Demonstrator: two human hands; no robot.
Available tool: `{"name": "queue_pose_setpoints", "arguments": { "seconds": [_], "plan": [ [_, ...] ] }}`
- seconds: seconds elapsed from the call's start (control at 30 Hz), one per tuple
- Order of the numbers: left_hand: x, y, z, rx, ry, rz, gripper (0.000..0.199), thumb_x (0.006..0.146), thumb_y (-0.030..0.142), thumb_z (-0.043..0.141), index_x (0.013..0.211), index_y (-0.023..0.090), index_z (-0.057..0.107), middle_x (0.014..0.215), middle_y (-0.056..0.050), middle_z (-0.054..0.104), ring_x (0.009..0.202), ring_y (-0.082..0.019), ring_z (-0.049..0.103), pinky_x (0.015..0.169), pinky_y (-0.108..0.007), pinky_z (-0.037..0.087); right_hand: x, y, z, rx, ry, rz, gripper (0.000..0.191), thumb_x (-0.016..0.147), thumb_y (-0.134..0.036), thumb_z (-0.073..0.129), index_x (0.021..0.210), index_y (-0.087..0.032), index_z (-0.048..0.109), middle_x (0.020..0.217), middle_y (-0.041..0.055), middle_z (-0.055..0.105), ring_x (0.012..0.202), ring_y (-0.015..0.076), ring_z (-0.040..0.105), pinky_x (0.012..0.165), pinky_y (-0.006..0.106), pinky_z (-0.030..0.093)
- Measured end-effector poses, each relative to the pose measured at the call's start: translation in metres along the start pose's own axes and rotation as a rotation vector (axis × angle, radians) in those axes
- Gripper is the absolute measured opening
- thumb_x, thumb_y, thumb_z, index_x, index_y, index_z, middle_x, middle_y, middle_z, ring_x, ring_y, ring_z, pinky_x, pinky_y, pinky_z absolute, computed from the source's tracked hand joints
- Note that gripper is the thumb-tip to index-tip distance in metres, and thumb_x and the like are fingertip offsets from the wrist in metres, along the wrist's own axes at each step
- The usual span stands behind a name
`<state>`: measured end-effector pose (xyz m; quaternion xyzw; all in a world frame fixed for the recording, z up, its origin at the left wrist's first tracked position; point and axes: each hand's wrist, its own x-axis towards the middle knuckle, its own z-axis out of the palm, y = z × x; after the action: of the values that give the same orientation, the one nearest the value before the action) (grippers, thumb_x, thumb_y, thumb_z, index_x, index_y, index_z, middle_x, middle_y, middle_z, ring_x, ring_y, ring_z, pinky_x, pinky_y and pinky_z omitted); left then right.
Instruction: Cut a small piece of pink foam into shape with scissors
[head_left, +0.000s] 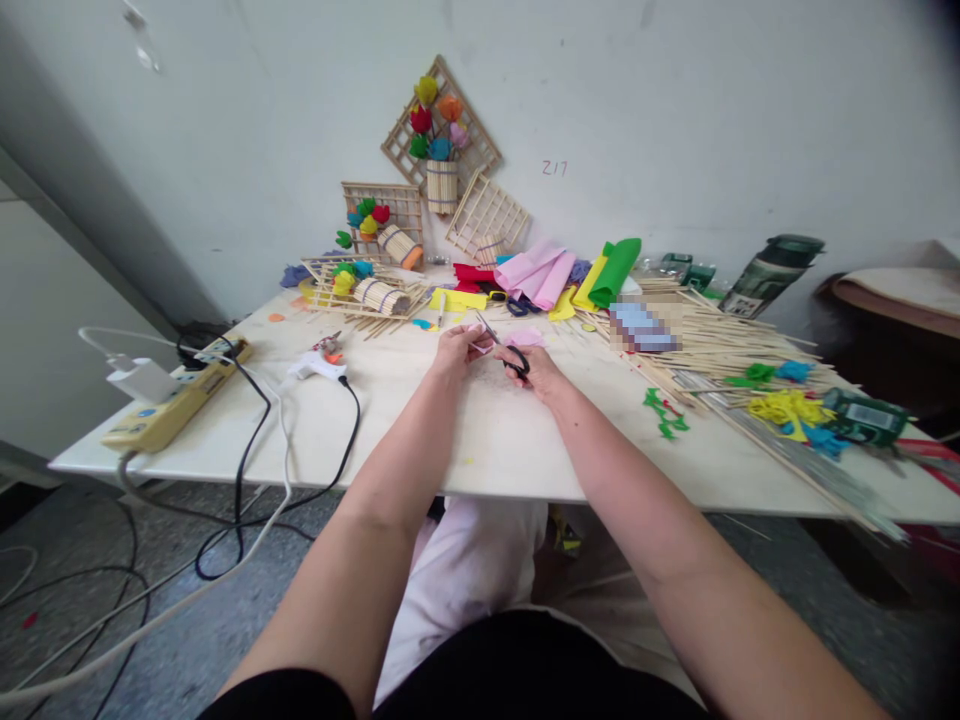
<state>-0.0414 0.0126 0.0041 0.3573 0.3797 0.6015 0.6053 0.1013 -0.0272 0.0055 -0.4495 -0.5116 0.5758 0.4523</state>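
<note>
Over the middle of the table, my right hand [534, 372] grips a pair of black-handled scissors [517, 364], with the blades pointing up and left toward my other hand. My left hand [457, 352] pinches a small piece of pale pink sheet material [480, 341], close beside the blades. Whether the blades touch the piece, I cannot tell. Just behind my right hand lies a flat pink scrap [525, 336]. Farther back is a larger folded pink sheet [536, 272], near a second pair of scissors [517, 306] with dark handles.
Wooden stick lattices with colourful flowers [441, 130] lean on the wall. A glue gun [318, 366] and a power strip [177, 396] with cables lie left. To the right are many thin sticks [735, 335], green scraps [664, 412] and a dark bottle [772, 275].
</note>
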Motion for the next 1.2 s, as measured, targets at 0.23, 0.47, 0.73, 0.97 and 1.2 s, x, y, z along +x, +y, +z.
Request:
{"name": "queue_pose_setpoints", "arguments": {
  "seconds": [0.23,0.47,0.73,0.97,1.2],
  "plan": [
    [-0.0009,-0.0016,0.0011,0.027,-0.025,0.002,0.012,0.075,0.017,0.069,0.069,0.013,0.059,0.063,-0.003,0.065,0.055,-0.009,0.060,0.065,-0.024,0.051,0.0002,0.0001,-0.0004,-0.002,0.012,-0.011,0.033,0.069,-0.044,0.074,0.073,-0.013,0.062,0.042,-0.0056,0.047,0.032,0.0039,0.035,0.029,0.016,0.022],
    [-0.0022,-0.0021,0.0021,0.022,-0.030,0.002,0.012,0.075,0.017,0.069,0.069,0.013,0.060,0.066,-0.004,0.067,0.058,-0.011,0.061,0.066,-0.024,0.051,-0.0001,0.0013,-0.0011,0.005,0.007,-0.034,0.038,0.067,-0.048,0.075,0.073,-0.013,0.062,0.043,-0.0053,0.047,0.032,0.0038,0.035,0.029,0.016,0.022],
    [-0.0029,-0.0013,0.0031,0.017,-0.019,0.003,0.012,0.075,0.017,0.069,0.069,0.012,0.060,0.064,-0.003,0.066,0.056,-0.009,0.060,0.067,-0.024,0.050,0.0023,0.0037,-0.0006,0.019,0.007,-0.059,0.037,0.065,-0.045,0.077,0.070,-0.013,0.060,0.043,-0.0061,0.045,0.032,0.0026,0.033,0.029,0.016,0.021],
    [0.0006,-0.0021,0.0016,-0.020,0.003,-0.014,0.010,0.079,0.013,0.064,0.070,0.011,0.060,0.063,-0.003,0.066,0.054,-0.010,0.061,0.061,-0.023,0.049,0.0037,0.0040,0.0000,0.012,0.021,-0.055,0.032,0.068,-0.041,0.076,0.071,-0.012,0.062,0.043,-0.0064,0.044,0.031,0.0023,0.031,0.029,0.016,0.021],
    [0.0061,-0.0065,-0.0016,-0.045,-0.014,0.009,0.009,0.077,0.014,0.066,0.071,0.011,0.060,0.062,-0.003,0.065,0.052,-0.010,0.061,0.057,-0.022,0.049,0.0052,0.0049,-0.0006,-0.004,0.016,-0.044,0.026,0.073,-0.036,0.073,0.075,-0.012,0.063,0.044,-0.0064,0.044,0.030,0.0020,0.030,0.029,0.016,0.020]
  ]
}}
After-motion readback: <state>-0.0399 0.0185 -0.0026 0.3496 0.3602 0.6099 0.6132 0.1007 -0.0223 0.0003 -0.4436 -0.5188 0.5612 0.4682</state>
